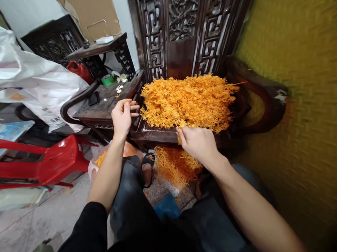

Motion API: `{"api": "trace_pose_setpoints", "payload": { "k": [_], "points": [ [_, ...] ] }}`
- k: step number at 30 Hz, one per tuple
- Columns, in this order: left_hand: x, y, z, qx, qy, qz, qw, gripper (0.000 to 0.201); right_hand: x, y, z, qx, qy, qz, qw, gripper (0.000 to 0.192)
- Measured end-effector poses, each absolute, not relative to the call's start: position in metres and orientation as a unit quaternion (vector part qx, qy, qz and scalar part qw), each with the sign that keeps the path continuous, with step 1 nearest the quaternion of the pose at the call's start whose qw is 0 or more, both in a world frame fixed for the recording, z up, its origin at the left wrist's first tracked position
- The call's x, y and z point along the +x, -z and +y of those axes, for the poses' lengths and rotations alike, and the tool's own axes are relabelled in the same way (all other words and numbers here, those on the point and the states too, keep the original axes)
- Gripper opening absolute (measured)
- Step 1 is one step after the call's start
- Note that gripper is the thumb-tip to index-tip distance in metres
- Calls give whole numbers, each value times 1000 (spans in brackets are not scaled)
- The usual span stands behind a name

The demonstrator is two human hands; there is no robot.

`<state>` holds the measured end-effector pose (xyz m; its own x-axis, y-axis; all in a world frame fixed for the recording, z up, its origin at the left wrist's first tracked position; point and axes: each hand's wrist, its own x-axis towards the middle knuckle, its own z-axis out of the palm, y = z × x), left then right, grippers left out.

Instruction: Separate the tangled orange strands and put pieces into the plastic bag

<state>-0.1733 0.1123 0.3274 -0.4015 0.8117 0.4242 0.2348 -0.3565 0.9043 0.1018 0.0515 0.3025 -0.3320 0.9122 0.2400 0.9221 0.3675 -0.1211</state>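
Observation:
A big heap of orange stringy sprigs (187,100) lies on the seat of a dark carved wooden chair (156,133). My right hand (197,143) pinches a few orange strands at the heap's front edge. My left hand (123,115) hovers over the chair's left armrest, fingers curled with the tips together; whether it holds anything is too small to tell. More orange sprigs (174,166) lie on the floor below the seat, between my knees.
A red plastic chair (40,164) lies at the left. White plastic bags (31,79) pile behind it. A dark side table (104,99) holds small white flowers (119,88) and a black object. A yellow wall fills the right. A bag with orange material sits by my left knee.

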Motion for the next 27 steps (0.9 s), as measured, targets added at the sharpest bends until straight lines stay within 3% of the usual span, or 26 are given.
{"api": "trace_pose_setpoints", "payload": {
  "k": [4,9,13,17,22,27],
  "points": [
    [-147,-334,75,642,-571,491,143,14,103,-306,50,-558,34,-824,95,50],
    [-101,-338,41,851,-289,436,-40,32,99,-309,46,-534,19,-841,80,43],
    [-91,-326,53,880,-213,425,-12,30,98,-307,43,-518,10,-852,77,40],
    [-95,-314,69,820,-320,467,82,24,95,-310,40,-511,-1,-856,71,47],
    [-106,-309,94,633,-535,531,175,48,89,-322,35,-544,-24,-832,112,54],
    [-158,-328,133,397,-694,529,284,57,98,-313,38,-572,-69,-814,72,46]
  ]
}}
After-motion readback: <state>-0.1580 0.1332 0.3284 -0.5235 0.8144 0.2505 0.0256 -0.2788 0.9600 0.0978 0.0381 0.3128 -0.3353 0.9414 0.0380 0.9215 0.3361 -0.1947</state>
